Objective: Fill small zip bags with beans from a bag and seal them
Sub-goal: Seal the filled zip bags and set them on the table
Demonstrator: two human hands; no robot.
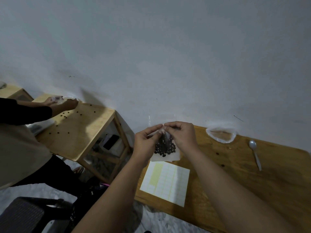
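Head camera: we see both hands raised over the worktop (252,182), fingertips meeting. The left hand (146,140) and the right hand (181,135) each pinch the upper part of a small clear zip bag (165,158) held between them, dark beans (165,148) pooled in its lower half. Below the hands lies a sheet of labels (165,182). Right of the right hand sit an open plastic bag (221,134) and a white spoon (255,153). Far left of the left hand, another person (25,140) handles a bag at a second worktop (80,132) dotted with loose beans (64,116).
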